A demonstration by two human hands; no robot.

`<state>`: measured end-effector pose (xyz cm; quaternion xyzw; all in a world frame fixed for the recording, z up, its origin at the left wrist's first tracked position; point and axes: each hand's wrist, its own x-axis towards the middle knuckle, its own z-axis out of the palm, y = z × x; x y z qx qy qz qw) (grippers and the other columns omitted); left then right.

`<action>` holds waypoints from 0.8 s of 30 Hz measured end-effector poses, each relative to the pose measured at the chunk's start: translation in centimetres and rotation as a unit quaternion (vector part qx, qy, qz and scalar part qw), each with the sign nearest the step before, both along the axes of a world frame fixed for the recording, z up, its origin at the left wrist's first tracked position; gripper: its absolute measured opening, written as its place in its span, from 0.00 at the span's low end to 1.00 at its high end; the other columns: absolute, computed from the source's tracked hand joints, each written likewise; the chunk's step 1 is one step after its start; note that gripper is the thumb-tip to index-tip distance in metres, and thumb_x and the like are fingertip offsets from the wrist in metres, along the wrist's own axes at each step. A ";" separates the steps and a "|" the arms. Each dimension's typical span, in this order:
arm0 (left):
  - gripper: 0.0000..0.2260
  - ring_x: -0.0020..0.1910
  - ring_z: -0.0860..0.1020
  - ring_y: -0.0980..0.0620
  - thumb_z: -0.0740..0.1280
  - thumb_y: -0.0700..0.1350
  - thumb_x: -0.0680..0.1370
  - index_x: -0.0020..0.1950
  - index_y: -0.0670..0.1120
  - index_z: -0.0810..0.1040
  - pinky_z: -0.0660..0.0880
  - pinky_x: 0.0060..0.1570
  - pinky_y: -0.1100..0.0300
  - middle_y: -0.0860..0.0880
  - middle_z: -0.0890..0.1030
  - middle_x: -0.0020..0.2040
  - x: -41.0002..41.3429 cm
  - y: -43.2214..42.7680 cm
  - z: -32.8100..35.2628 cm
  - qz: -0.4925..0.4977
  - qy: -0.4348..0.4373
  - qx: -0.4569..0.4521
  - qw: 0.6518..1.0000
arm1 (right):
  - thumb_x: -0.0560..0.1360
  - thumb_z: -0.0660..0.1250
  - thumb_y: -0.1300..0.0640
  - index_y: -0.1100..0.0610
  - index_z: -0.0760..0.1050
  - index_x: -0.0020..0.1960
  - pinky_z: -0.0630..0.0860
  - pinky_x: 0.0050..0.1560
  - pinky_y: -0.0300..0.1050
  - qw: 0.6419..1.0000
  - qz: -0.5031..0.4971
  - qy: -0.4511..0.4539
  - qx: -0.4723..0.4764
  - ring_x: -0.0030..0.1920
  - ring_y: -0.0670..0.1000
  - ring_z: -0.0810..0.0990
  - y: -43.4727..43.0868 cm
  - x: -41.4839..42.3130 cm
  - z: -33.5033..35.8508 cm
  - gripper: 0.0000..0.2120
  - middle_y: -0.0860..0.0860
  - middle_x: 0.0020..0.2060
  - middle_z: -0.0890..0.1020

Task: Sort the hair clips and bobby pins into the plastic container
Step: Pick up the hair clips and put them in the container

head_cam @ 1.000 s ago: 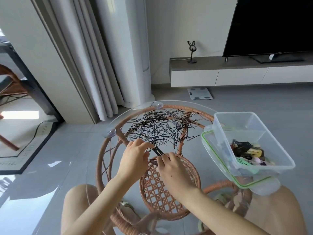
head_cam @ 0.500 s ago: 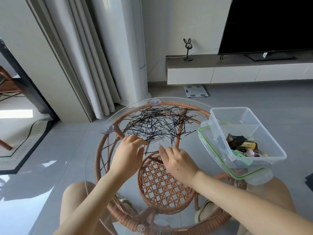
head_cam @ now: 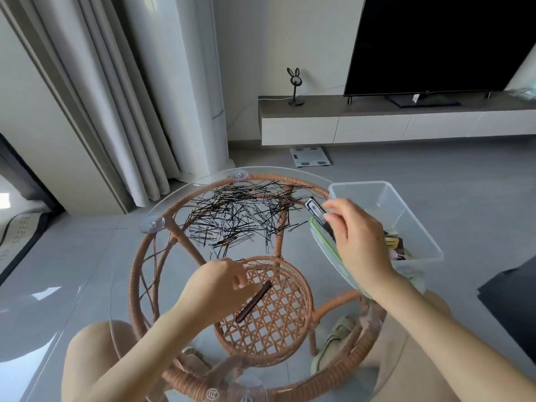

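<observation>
Early: few hair clips (head_cam: 395, 247) in plastic container (head_cam: 359, 183); right hand (head_cam: 359, 242) pinching black clip (head_cam: 315, 210), left hand (head_cam: 214, 288) gripping brown clip (head_cam: 253, 301) (bobby pins (head_cam: 240, 219) unsorted, far edge of table (head_cam: 179, 184)).

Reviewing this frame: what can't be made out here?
- Head view: the right hand and its forearm cover most of what lies in the plastic container, so the clips inside cannot be counted.
- The black clip has its lower end hidden in the right hand's fingers.
- The brown clip is blurred, and the left hand hides its own fingertips on it.
- The bobby pins are too thin and overlapped to count.
</observation>
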<state>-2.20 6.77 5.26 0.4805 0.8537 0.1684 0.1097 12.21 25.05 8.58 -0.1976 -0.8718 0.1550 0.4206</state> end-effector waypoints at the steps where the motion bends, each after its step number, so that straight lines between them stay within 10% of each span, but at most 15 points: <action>1: 0.13 0.39 0.77 0.58 0.67 0.59 0.71 0.46 0.52 0.79 0.78 0.38 0.64 0.56 0.79 0.41 0.8 0.2 -0.2 -0.005 -0.004 -0.032 0.999 | 0.73 0.66 0.67 0.64 0.76 0.49 0.67 0.44 0.31 1.000 -0.017 0.003 0.002 0.40 0.49 0.79 1.0 1.1 0.6 0.06 0.57 0.42 0.84; 13: 0.07 0.45 0.78 0.49 0.61 0.34 0.76 0.51 0.39 0.77 0.79 0.48 0.58 0.46 0.79 0.45 4.0 2.8 -1.2 -0.031 0.066 -0.150 0.986 | 0.73 0.66 0.58 0.49 0.78 0.54 0.70 0.41 0.45 0.971 -0.032 -0.235 -0.043 0.39 0.50 0.75 9.6 6.8 -0.7 0.11 0.47 0.37 0.79; 18: 0.11 0.45 0.74 0.50 0.58 0.31 0.77 0.58 0.38 0.72 0.78 0.49 0.59 0.43 0.77 0.51 5.9 3.9 -1.1 -0.051 0.139 -0.165 0.975 | 0.77 0.58 0.61 0.54 0.77 0.55 0.69 0.42 0.44 0.988 -0.098 -0.115 -0.039 0.43 0.54 0.77 10.0 7.5 -2.0 0.12 0.49 0.40 0.82; 24: 0.08 0.39 0.72 0.50 0.57 0.33 0.78 0.50 0.40 0.74 0.73 0.41 0.62 0.43 0.79 0.48 7.6 10.8 4.9 -0.113 0.106 0.034 0.987 | 0.76 0.58 0.63 0.56 0.76 0.53 0.68 0.40 0.42 0.985 -0.147 -0.060 -0.066 0.40 0.55 0.78 8.9 7.8 -3.7 0.11 0.49 0.39 0.83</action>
